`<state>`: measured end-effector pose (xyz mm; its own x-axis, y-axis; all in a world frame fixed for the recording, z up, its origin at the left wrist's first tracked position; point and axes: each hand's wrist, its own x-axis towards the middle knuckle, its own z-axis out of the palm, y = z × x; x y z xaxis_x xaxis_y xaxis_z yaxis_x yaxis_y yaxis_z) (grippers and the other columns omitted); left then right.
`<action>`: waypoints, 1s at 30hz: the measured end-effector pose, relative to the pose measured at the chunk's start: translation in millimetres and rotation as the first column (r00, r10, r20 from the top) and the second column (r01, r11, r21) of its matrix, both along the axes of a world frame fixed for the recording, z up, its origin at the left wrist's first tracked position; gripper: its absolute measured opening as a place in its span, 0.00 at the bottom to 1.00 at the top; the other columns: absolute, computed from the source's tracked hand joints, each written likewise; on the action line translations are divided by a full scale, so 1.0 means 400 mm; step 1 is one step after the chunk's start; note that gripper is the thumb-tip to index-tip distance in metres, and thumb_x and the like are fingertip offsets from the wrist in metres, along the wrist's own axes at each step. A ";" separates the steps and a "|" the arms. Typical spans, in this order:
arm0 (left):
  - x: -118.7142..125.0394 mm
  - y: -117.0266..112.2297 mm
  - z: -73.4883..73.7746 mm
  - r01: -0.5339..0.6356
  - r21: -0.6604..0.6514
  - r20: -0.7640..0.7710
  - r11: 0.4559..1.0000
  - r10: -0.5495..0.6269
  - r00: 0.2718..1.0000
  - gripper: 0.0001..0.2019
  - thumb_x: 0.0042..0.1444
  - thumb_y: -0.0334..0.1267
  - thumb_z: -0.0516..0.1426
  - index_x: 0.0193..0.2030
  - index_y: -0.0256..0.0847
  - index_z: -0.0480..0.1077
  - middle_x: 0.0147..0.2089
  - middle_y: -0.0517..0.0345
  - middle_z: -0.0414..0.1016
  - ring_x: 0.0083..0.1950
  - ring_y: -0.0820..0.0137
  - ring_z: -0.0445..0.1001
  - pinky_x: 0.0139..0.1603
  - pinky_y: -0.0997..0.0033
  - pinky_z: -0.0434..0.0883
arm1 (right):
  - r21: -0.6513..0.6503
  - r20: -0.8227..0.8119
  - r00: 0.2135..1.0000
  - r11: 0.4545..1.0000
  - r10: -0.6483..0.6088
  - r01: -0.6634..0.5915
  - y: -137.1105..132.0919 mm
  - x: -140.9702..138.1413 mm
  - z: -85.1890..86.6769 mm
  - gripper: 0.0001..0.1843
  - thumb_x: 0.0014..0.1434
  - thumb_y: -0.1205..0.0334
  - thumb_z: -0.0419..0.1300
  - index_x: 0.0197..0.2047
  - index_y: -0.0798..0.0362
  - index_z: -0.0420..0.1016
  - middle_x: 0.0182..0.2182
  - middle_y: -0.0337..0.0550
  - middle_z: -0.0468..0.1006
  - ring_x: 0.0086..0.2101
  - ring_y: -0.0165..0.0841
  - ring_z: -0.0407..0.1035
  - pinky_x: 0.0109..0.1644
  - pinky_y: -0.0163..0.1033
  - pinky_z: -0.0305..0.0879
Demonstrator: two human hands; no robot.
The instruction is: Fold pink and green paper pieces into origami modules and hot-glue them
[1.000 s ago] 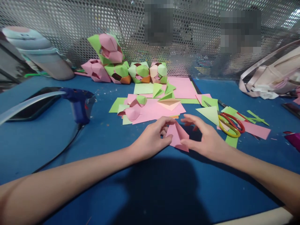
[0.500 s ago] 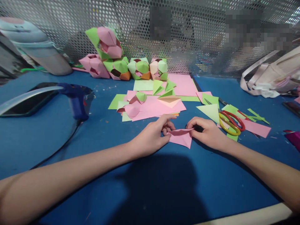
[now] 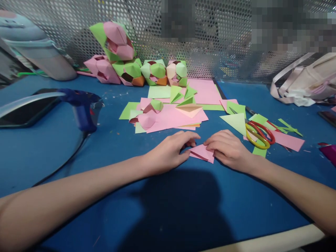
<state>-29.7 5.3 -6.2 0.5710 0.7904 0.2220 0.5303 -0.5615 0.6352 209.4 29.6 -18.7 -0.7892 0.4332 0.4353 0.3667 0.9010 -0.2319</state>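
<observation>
A small pink sheet of paper (image 3: 201,153) lies on the blue table in front of me, its upper part folded down over the lower. With thumb and curled fingers, my left hand (image 3: 172,150) grips its left corner; the index finger reaches out above the sheet. My right hand (image 3: 228,148) has its fingertips pressed on the folded flap at the right, with the thumb hidden. Beyond my hands, pink and green paper sheets (image 3: 178,117) lie stacked with several folded pieces on top. Scissors (image 3: 258,134) with red and yellow handles rest right of my right hand.
A blue glue gun (image 3: 85,110) with a black cable stands at the left, by a dark tablet or phone (image 3: 23,113). Folded paper balls (image 3: 154,72) line a perforated metal screen (image 3: 204,52). A bottle (image 3: 42,52) stands back left, a pale bag (image 3: 309,80) back right.
My right hand has brought the paper's upper edge down toward me, so the flap now lies over the lower part. My left hand has stayed at the left corner.
</observation>
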 end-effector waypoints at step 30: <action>-0.020 0.034 -0.013 0.106 0.269 -0.020 0.957 -0.104 0.994 0.10 0.59 0.26 0.51 0.40 0.34 0.73 0.37 0.50 0.75 0.41 0.67 0.71 0.45 0.66 0.69 | 0.221 0.043 0.998 0.974 0.037 -0.045 0.005 0.017 0.002 0.09 0.61 0.70 0.55 0.45 0.56 0.72 0.44 0.47 0.79 0.44 0.36 0.70 0.47 0.44 0.64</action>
